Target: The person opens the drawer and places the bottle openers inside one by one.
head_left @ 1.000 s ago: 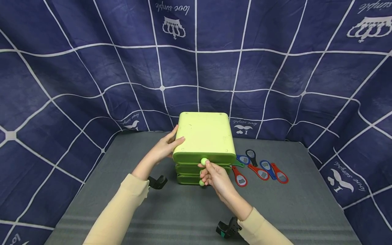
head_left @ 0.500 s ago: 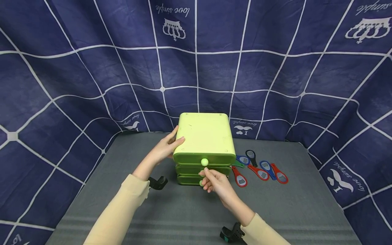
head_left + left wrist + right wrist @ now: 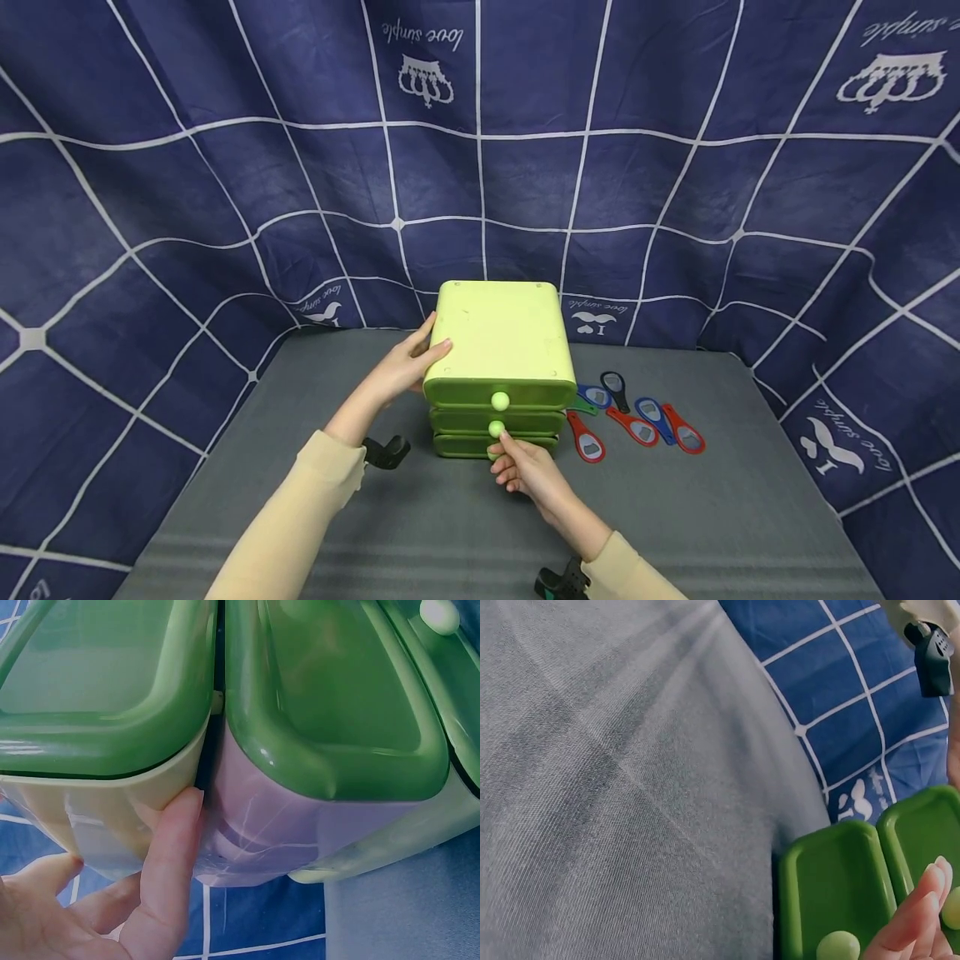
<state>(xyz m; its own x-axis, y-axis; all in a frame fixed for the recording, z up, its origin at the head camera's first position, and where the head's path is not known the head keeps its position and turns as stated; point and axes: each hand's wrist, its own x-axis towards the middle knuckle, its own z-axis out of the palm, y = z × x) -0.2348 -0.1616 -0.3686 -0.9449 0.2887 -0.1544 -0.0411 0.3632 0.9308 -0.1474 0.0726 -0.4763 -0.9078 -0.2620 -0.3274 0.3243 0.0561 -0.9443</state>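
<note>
Dark blue cloth (image 3: 525,175), printed with a white grid, is hanging behind and at both sides of the bench (image 3: 420,533), which is bearing a grey cover. Standing toward the rear of the bench is a drawer unit (image 3: 498,333) of three stacked tiers, its pale yellow-green top facing up and its darker green fronts facing the person. Cream sleeves (image 3: 300,508) are covering both forearms. The left hand (image 3: 397,367) is resting against the unit's left side, fingers spread wide, thumb lying over the top edge; in the left wrist view, one fingertip is touching beside the gap between the top and middle tiers. The right hand (image 3: 531,473) is keeping its fingers narrow and curled at the middle knob (image 3: 497,428); whether they are pinching it cannot be told. Oval-headed tools (image 3: 587,440) are lying scattered to the unit's right: three red, two blue, one black, one green. The top knob (image 3: 500,402) is protruding uncovered, while the lowest knob (image 3: 838,946) is showing beside the right fingers.
</note>
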